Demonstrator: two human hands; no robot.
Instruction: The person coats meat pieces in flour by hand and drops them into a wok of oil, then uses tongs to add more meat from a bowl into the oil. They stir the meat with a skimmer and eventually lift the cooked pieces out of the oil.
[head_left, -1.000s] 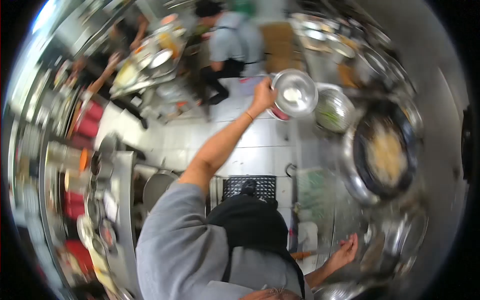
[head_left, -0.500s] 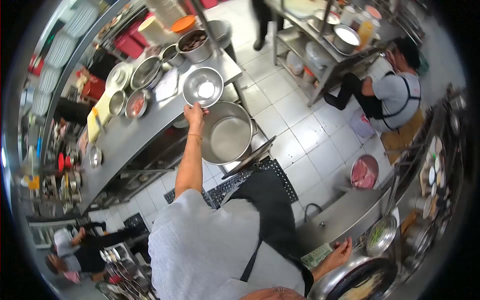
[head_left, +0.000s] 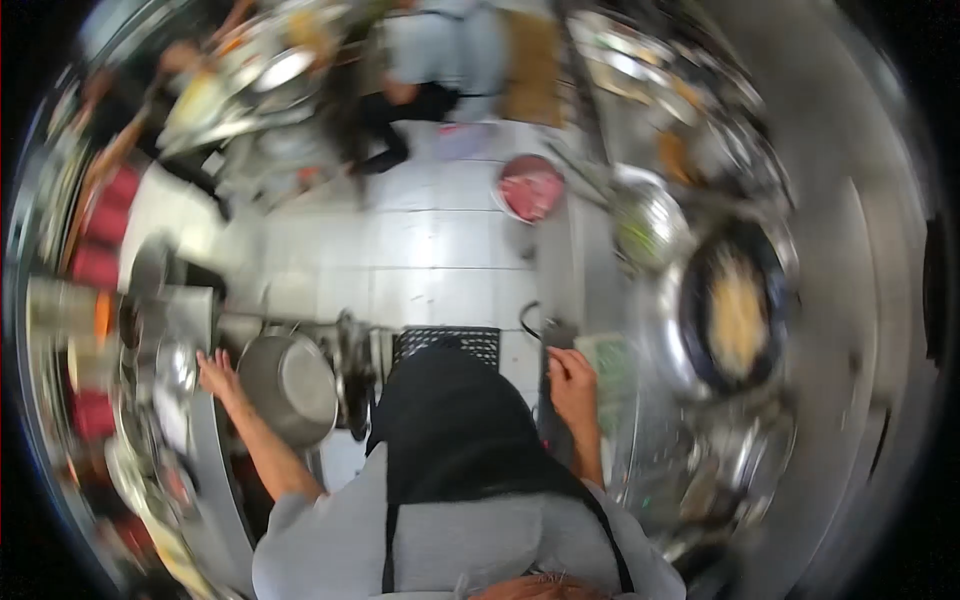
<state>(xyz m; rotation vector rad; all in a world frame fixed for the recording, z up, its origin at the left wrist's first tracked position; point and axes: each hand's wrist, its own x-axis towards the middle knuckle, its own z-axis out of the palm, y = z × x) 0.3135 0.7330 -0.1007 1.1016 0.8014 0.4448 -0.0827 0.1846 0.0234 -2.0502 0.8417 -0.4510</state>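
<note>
My left hand point(head_left: 217, 377) reaches to the counter's edge, its fingers apart beside a shiny metal bowl point(head_left: 178, 366). Blur hides whether the fingertips still touch the rim. Just right of that hand stands a big deep pot point(head_left: 292, 390), with nothing visible inside. My right hand point(head_left: 573, 385) hangs over the front edge of the stove side, fingers loosely bent and holding nothing I can see. Close to it lies a greenish cloth or packet point(head_left: 605, 370). Farther right, a dark wok point(head_left: 735, 305) contains something yellowish.
A strainer with greens point(head_left: 648, 228) sits beyond the wok. On the tiled floor ahead is a bowl of raw meat point(head_left: 530, 188), near a seated person point(head_left: 445, 60). A perforated black mat point(head_left: 447, 345) lies before me. Blurred dishes and bowls line the left counter point(head_left: 215, 470).
My view has swung right toward the stove. The metal bowl, held out over the pot's edge before, is now at the left counter, and my left hand's fingers have spread.
</note>
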